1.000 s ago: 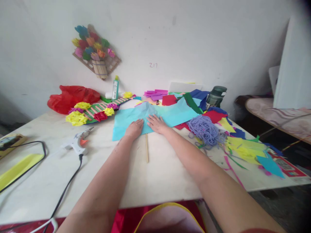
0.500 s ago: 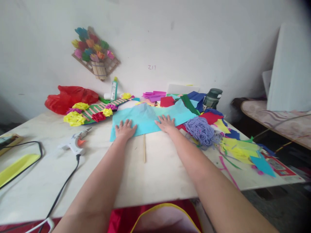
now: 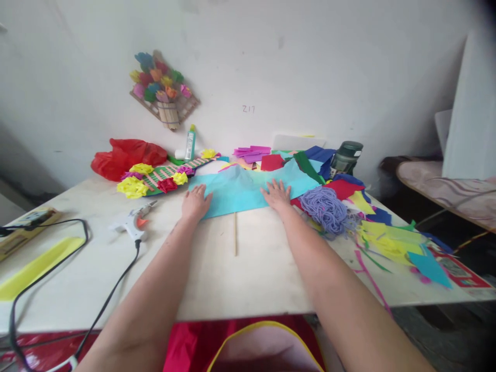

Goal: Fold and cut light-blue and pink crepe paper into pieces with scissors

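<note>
A light blue sheet of paper (image 3: 240, 191) lies on the white table (image 3: 240, 279), over the far end of a thin wooden stick (image 3: 234, 235). My left hand (image 3: 196, 202) rests flat on the sheet's near left corner, fingers stretched out. My right hand (image 3: 277, 195) lies flat on the sheet's near right edge, fingers spread. Neither hand holds anything. The stick pokes out from under the paper between my two hands.
A white glue gun (image 3: 132, 225) with a black cord lies to the left. A purple yarn bundle (image 3: 325, 207) and several coloured paper scraps (image 3: 387, 235) crowd the right side. At the back stand paper flowers (image 3: 134, 186), a red bag (image 3: 126, 154), a glue bottle (image 3: 190, 143) and a dark jar (image 3: 344, 157).
My two hands have slid apart along the blue sheet's near edge, left hand leftward and right hand rightward. The sheet now lies flatter and slightly farther from me.
</note>
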{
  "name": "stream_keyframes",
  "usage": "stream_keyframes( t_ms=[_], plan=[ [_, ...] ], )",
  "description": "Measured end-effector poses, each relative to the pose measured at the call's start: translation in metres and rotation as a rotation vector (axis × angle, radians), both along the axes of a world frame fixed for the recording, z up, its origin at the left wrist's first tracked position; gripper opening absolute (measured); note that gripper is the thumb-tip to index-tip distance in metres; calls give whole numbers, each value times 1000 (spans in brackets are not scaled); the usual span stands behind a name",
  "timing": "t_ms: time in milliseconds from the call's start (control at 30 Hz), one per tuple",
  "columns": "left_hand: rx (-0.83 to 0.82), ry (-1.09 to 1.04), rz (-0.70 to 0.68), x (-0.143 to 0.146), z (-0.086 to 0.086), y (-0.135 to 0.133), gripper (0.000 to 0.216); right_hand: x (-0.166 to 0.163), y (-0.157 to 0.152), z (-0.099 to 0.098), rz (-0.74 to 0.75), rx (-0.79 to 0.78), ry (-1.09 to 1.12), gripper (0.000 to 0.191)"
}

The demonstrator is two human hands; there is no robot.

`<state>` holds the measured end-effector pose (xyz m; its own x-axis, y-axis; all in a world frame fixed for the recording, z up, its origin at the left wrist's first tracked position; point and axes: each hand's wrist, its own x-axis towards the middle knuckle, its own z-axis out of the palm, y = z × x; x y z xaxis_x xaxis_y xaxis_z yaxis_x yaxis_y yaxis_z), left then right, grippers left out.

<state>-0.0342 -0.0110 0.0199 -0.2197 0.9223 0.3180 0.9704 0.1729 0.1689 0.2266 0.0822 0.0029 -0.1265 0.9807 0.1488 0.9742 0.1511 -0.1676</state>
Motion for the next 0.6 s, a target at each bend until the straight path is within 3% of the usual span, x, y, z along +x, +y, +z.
stream_keyframes(
  t_ms=[133, 300, 433, 600],
  plan=[
    [-72, -89, -234, 5, 5, -6, 49, 1, -7, 6, 206, 106, 6, 53],
    [-155, -166, -350, 1, -1, -9, 60, -1, -14, 16, 508, -98, 66, 63],
    [-203, -188, -399, -2, 1, -12, 71, -1, -20, 21, 556, -274, 88, 76],
    [-277, -187, -462, -4, 5, -12, 80, 0, -21, 22, 571, -300, 59, 74]
  ],
)
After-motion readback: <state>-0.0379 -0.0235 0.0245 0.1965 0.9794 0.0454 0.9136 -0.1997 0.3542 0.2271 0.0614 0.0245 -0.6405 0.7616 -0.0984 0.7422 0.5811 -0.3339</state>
